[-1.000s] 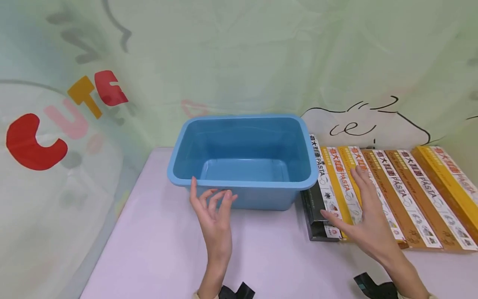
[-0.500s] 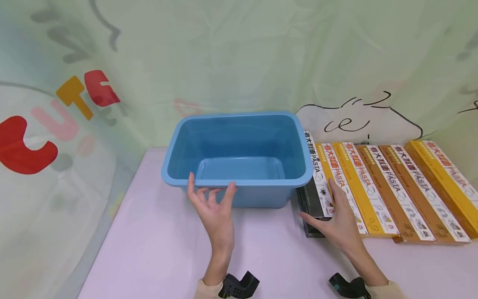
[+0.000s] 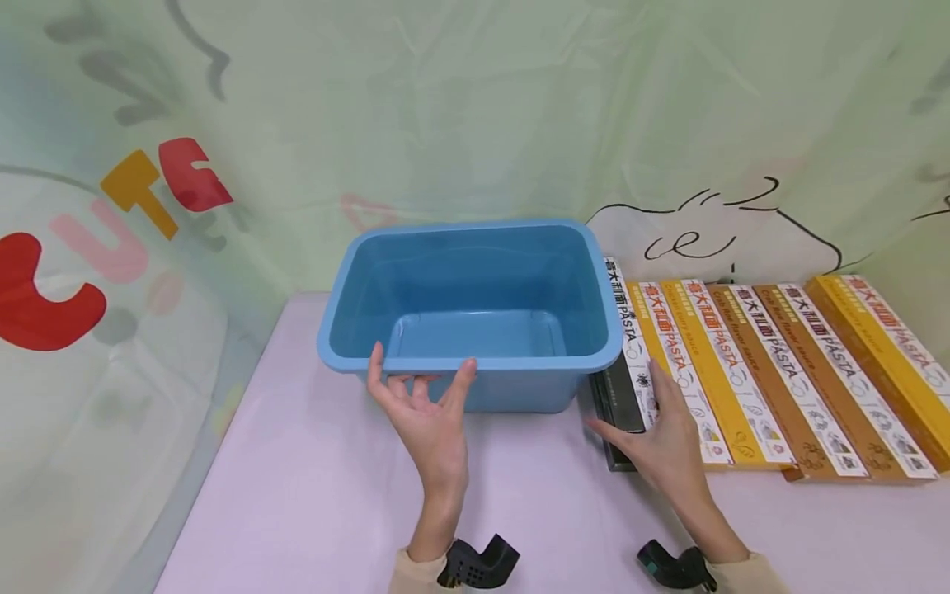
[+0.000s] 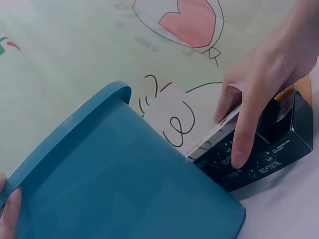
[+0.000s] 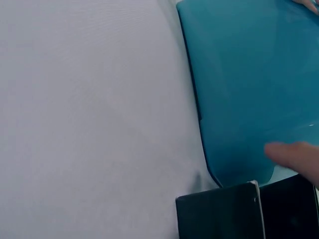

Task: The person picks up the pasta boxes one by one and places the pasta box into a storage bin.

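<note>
A blue plastic tub stands on the table. My left hand holds its front rim, thumb and index finger at the rim and the middle fingers bent beneath it. To the right lie two stacked black pasta boxes, close against the tub. My right hand straddles the upper one, thumb on the tub side and fingers on the far side. In the left wrist view the thumb lies before the dark side of that box. The right wrist view shows the thumb above the box ends, near the tub wall.
Right of the black boxes several yellow and brown pasta boxes lie in a row. A printed green cloth hangs behind the table. Black wrist cameras sit on both wrists.
My right hand has moved left from over the yellow boxes to around the black box. The left hand has settled onto the tub's rim. The whole view has shifted slightly.
</note>
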Demonstrator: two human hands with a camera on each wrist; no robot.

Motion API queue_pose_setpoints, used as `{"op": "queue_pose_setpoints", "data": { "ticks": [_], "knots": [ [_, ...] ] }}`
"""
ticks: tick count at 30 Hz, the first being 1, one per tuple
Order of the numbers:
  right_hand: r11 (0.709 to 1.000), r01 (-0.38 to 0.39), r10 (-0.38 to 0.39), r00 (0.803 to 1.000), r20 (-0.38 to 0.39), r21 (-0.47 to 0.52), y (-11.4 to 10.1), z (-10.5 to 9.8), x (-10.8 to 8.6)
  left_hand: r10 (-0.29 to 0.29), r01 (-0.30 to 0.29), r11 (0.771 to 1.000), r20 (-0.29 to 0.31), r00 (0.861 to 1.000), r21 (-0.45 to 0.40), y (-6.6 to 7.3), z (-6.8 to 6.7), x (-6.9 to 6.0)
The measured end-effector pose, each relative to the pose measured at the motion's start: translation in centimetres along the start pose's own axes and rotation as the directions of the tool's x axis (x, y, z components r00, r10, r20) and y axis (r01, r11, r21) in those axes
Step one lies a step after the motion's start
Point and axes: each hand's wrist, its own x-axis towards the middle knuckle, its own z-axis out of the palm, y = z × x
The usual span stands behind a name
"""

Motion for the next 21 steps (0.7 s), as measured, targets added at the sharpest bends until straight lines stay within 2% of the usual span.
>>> {"op": "queue_pose_setpoints", "data": {
  "ticks": [10, 21],
  "knots": [
    [0.999, -0.043, 0.046, 0.995, -0.089, 0.03, -0.77, 0.3, -0.12, 0.024, -0.024, 1.0, 0.014, 1.0, -0.019, -0.12, 0.01, -0.01],
    [0.997, -0.06, 0.068, 0.984, -0.167, 0.057, -0.24, -0.33, -0.25, 0.024, -0.024, 1.0, 0.013, 1.0, -0.004, -0.21, -0.21, 0.04]
  ]
}}
